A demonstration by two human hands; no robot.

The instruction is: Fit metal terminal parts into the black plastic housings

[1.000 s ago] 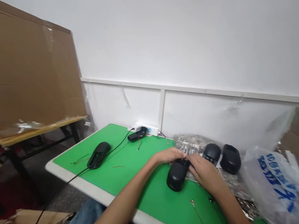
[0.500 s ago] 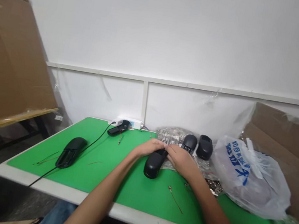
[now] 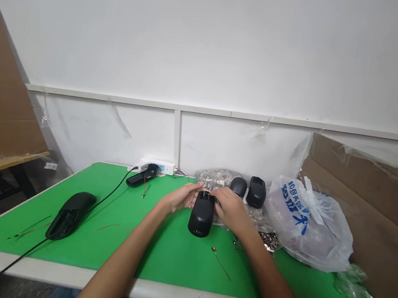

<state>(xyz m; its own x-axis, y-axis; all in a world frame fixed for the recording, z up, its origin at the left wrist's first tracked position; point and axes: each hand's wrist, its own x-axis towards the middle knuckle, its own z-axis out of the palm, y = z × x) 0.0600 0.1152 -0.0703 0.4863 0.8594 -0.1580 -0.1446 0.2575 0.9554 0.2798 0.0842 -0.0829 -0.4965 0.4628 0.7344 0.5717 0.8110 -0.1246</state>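
Observation:
A rounded black plastic housing (image 3: 201,218) is between my hands near the middle of the table, its far end recessed and its near end showing a row of tiny marks. My left hand (image 3: 184,197) curls at its far left side, thumb uppermost, some fingertips hidden behind it. From the right, my right hand (image 3: 229,208) grips the far end with bent fingers. Whether a small part is pinched there is hidden. Just nearer lies a thin brown wire with a small metal end (image 3: 220,263). Behind the right hand stand another black housing (image 3: 238,186) and a third one (image 3: 256,192).
On the left lies an open black housing (image 3: 70,215) beside a black cable (image 3: 110,194). A smaller black piece (image 3: 142,176) rests near a white power strip (image 3: 158,166). A clear bag of metal parts (image 3: 213,176) and a white plastic bag (image 3: 309,227) sit at the right, before cardboard (image 3: 358,194).
The view has shifted, so the table sits further left. My hands have moved apart from their meeting point over the housing's far end, and the housing now stands straighter.

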